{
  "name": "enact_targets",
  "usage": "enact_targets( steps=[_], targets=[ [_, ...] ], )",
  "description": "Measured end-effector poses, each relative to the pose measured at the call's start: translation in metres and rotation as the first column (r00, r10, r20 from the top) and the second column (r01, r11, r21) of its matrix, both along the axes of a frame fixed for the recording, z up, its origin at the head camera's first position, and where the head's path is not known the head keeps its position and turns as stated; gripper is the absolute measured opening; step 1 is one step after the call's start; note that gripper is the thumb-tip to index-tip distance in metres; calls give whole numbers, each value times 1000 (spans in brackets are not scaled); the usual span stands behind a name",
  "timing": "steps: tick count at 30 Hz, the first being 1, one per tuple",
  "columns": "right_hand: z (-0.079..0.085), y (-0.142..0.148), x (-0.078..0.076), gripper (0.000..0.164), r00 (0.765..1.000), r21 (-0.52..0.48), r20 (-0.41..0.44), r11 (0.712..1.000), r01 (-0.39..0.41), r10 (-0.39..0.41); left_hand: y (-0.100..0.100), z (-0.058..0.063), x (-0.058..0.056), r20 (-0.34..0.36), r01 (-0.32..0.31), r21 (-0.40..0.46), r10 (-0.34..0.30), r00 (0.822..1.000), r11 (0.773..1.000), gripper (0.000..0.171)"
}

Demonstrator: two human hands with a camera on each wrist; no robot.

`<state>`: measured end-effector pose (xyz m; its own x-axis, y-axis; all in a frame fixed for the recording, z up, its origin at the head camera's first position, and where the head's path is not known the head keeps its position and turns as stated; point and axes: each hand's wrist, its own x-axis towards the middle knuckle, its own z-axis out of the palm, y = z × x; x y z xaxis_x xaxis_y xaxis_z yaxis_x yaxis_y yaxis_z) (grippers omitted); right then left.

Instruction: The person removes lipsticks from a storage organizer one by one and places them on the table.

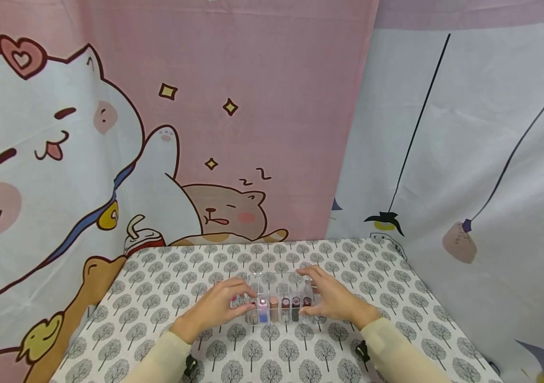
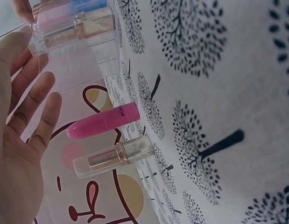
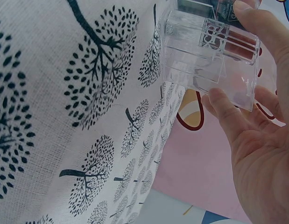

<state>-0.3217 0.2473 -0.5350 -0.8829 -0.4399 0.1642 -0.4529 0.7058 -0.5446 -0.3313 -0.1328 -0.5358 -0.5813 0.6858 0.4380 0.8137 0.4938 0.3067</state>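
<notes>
A clear organizer (image 1: 279, 286) stands mid-bench between both hands, its near row lined with lip tubes, among them a pink-and-blue tube (image 1: 263, 311) toward the left and a peach tube (image 1: 274, 308) just to its right. The left hand (image 1: 219, 304) is at the organizer's left end: thumb and index finger seem to pinch the top of a gold-centred tube (image 2: 72, 35) in the leftmost near compartment (the contact is partly hidden), the other fingers spread loosely. The right hand (image 1: 336, 298) is clamped around the right end, thumb at the near side and fingers reaching to the far side.

Left of the organizer, a magenta tube (image 2: 104, 121) and a clear-capped tube (image 2: 114, 156) stand upright on the tree-print cloth (image 1: 243, 367) of the bench.

The step in hand looks like seating that leftmost tube; the next move probably calls for the left fingers to release it cleanly while the right hand steadies the organizer.
</notes>
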Motion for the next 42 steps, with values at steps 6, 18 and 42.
enact_targets(
  steps=[6, 18, 42],
  targets=[
    [0, 0, 1, 110, 1000, -1, 2, 1000, 0, 0, 0, -2, -1, 34, -24, -22, 25, 999, 999, 26],
    [-1, 0, 0, 110, 1000, -7, 4, 1000, -4, 4, 2, -5, -2, 26, 11, 11, -11, 1000, 1000, 23],
    [2, -1, 5, 108, 1000, -46, 23, 999, -10, 11, 3, -3, 2, 24, -31, -30, 32, 999, 999, 24]
  ],
)
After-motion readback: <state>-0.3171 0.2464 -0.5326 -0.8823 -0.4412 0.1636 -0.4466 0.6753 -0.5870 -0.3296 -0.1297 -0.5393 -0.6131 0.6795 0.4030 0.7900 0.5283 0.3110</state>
